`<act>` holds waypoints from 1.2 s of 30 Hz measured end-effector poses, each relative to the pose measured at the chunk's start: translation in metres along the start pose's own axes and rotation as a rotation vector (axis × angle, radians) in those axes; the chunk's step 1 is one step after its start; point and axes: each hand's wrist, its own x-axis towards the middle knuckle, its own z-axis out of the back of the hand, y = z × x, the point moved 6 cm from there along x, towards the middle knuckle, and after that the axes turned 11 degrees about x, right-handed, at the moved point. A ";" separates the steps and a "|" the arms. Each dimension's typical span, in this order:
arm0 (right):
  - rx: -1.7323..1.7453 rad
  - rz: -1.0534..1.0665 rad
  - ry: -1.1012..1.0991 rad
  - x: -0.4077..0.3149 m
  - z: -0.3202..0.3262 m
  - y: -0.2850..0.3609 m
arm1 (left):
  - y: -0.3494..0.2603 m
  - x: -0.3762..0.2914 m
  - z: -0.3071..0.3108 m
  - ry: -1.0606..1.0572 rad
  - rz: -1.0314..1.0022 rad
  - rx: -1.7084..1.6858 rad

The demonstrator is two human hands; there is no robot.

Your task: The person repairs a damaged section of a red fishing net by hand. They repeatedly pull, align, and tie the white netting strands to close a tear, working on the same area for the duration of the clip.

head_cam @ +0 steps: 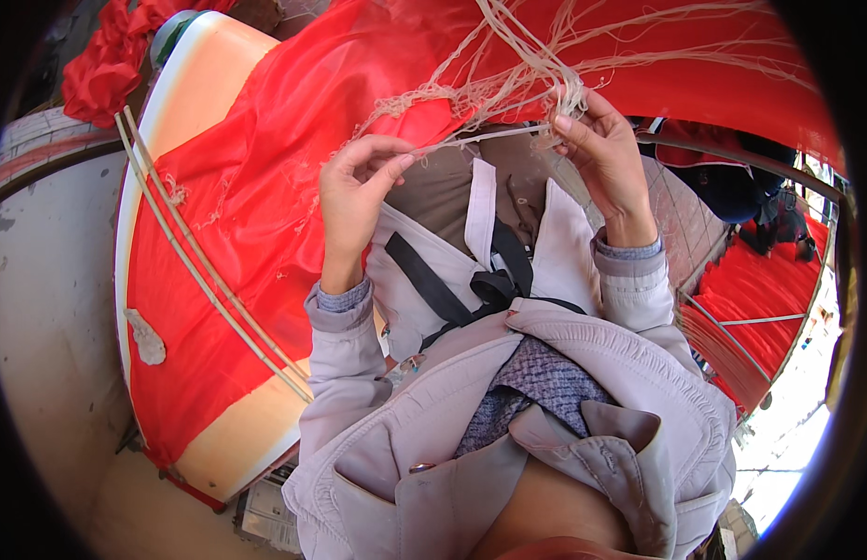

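My left hand (353, 199) pinches one end of a thin off-white cord (500, 135) between thumb and forefinger. The cord runs almost level across to my right hand (608, 157), which grips it together with a tangled bundle of off-white threads (570, 98). From that bundle, loose strands fan out to the upper right over a stretch of red cloth (720, 84). More frayed thread (412, 101) trails to the left, beyond my left hand. Shiny red fabric (265, 168) lies rumpled under and beside my left hand, over a table with an orange-and-white top (202, 77).
Two thin bamboo sticks (216, 280) lie across the fabric at the left. Near the table's left edge rests a whitish lump (146, 337). Crumpled red cloth (101, 77) sits at the upper left. A person in dark clothing (776, 224) is beside red material on a frame (755, 294) at the right.
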 end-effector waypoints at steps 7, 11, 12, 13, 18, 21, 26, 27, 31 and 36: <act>-0.051 -0.009 -0.037 -0.010 -0.007 0.005 | -0.017 0.011 -0.009 -0.106 -0.173 0.646; -0.034 -0.069 0.068 -0.018 -0.026 -0.008 | -0.031 0.014 -0.051 0.071 -0.271 0.158; -0.053 -0.105 0.068 -0.023 -0.032 -0.015 | -0.031 0.015 -0.062 0.157 -0.224 0.024; -0.063 -0.131 0.099 -0.029 -0.040 -0.021 | -0.028 0.016 -0.072 0.259 -0.123 -0.076; -0.095 -0.221 0.343 -0.049 -0.081 -0.055 | -0.044 -0.010 -0.063 0.601 0.075 -0.633; -0.571 0.110 0.548 -0.045 -0.097 -0.051 | -0.052 -0.027 -0.033 0.349 -0.013 -0.464; -0.445 0.069 0.670 -0.008 -0.097 -0.043 | -0.053 -0.054 0.025 0.271 -0.197 -0.395; -0.411 0.024 0.610 0.004 -0.093 -0.040 | -0.043 -0.060 0.038 0.208 -0.082 -0.393; -0.434 -0.091 0.127 0.077 -0.082 -0.031 | 0.002 -0.058 0.085 0.038 0.114 0.193; -0.549 0.281 0.369 0.158 -0.152 0.005 | 0.055 -0.040 0.087 -0.127 0.127 0.731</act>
